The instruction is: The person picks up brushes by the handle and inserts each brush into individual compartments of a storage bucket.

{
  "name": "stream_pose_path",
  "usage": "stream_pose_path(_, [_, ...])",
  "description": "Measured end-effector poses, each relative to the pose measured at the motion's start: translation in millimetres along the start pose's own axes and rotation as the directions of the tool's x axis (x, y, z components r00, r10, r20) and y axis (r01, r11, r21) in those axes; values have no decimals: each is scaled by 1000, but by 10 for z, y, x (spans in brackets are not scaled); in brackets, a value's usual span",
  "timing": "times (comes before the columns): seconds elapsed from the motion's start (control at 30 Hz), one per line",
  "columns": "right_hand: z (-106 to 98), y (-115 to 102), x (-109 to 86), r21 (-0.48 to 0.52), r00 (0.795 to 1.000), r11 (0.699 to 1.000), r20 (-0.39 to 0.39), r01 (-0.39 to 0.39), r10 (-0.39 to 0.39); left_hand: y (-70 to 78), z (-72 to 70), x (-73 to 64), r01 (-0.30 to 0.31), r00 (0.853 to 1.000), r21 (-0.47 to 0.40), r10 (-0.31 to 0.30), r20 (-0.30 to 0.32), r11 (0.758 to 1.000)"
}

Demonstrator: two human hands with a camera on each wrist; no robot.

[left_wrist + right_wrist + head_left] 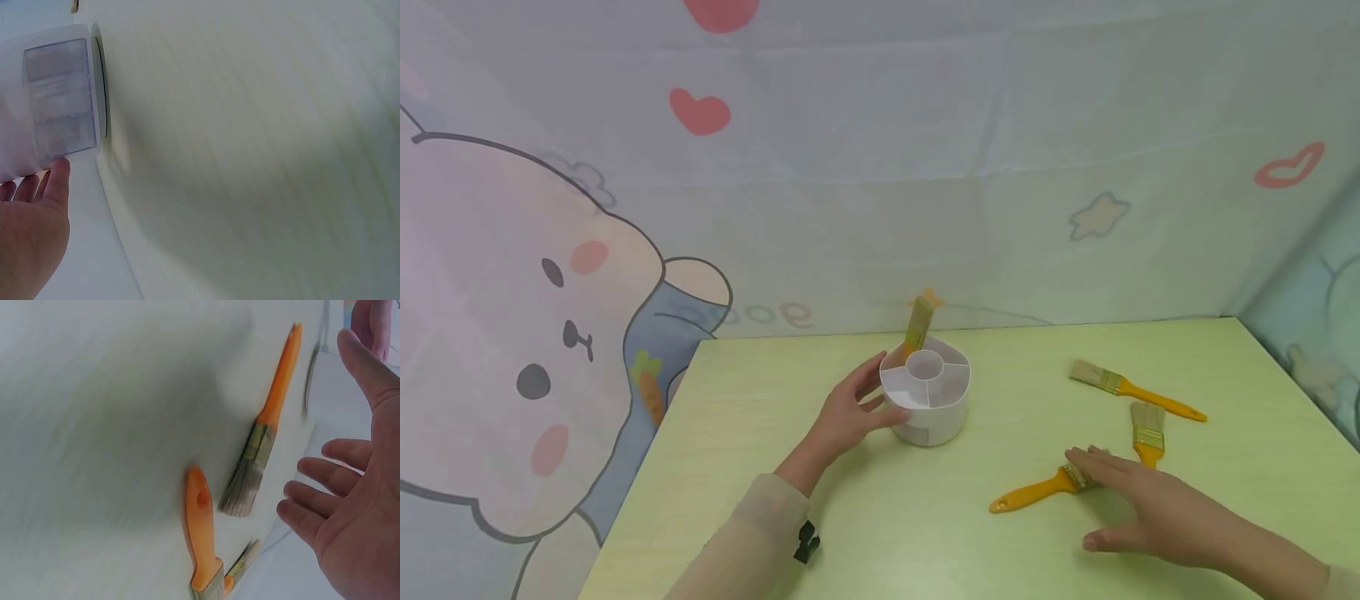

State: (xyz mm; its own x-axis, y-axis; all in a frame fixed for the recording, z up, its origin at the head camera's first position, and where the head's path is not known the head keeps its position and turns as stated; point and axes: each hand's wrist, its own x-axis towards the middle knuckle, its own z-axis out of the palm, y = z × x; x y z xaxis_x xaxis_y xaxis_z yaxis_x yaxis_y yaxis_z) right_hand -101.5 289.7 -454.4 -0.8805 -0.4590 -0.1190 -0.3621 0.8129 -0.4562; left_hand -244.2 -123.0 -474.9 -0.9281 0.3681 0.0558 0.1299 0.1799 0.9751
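Note:
A round white organizer (928,425) with several compartments around a central cup stands on the table. One paintbrush (919,323) stands in its back-left compartment, bristles up. My left hand (842,417) holds the organizer's left side, thumb at the front near the rim and fingers around the back. In the left wrist view the fingertips meet the organizer's wall (62,94), which has a clear panel. My right hand (1157,512) hovers with fingers extended over a paintbrush (1030,496), hiding its bristles. Beyond that hand lies a second paintbrush (1148,429), its handle partly hidden.
Farther back on the right lies another orange-handled paintbrush (1138,392), bristles pointing left. The pale yellow-green table (760,375) ends against a printed cloth backdrop (880,167). A small black object (807,542) shows beside the left sleeve (752,525).

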Motion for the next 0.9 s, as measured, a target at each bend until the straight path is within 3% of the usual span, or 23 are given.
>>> stream_pose_path(0.4, [216, -64, -32, -97, 999, 994, 0, -46, 46, 20, 8, -9, -11, 1000, -13, 11, -4, 1000])
stream_pose_path(0.67, [334, -1, -38, -189, 998, 981, -38, 41, -49, -4, 5, -3, -10, 1000, -7, 10, 0, 1000])
stream_pose_path(0.9, [316, 111, 48, -250, 993, 965, -62, 84, -102, 15, 8, -4, -8, 1000, -12, 8, -3, 1000])
